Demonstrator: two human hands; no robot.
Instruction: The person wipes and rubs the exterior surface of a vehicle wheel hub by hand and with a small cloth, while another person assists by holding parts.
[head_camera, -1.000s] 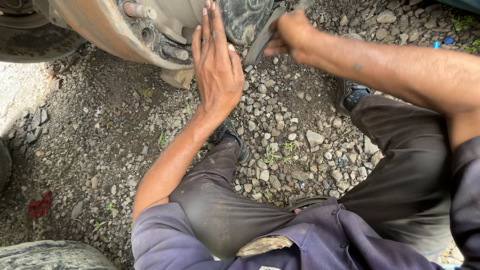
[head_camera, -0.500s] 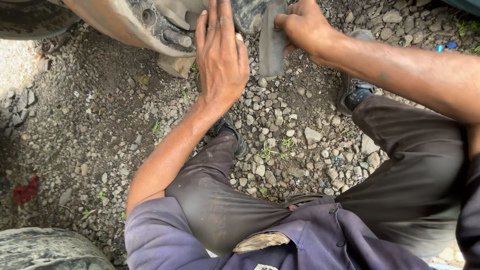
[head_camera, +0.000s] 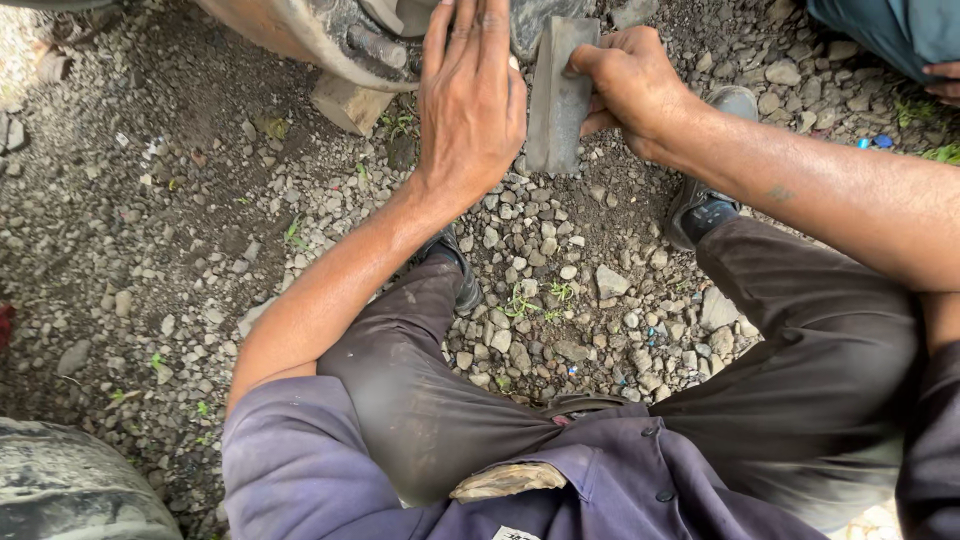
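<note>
Head view: our right hand (head_camera: 625, 85) grips a dark flat block (head_camera: 558, 95) w/ curled fingers; left hand (head_camera: 472, 95), flat-open, holds nothing. Block could slip onto gravel (head_camera: 560, 300).

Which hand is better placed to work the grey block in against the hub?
Right, probably. The right hand already grips the grey block; the left hand lies flat and open beside it, near the rusty hub.

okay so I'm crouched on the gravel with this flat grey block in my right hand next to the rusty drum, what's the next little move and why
Probably slide the grey block up toward the rusty drum. Your right hand grips its upper part, and its lower end hangs over the gravel. Your left hand lies flat, fingers reaching up to the drum, seemingly steadying it or marking the spot.
</note>
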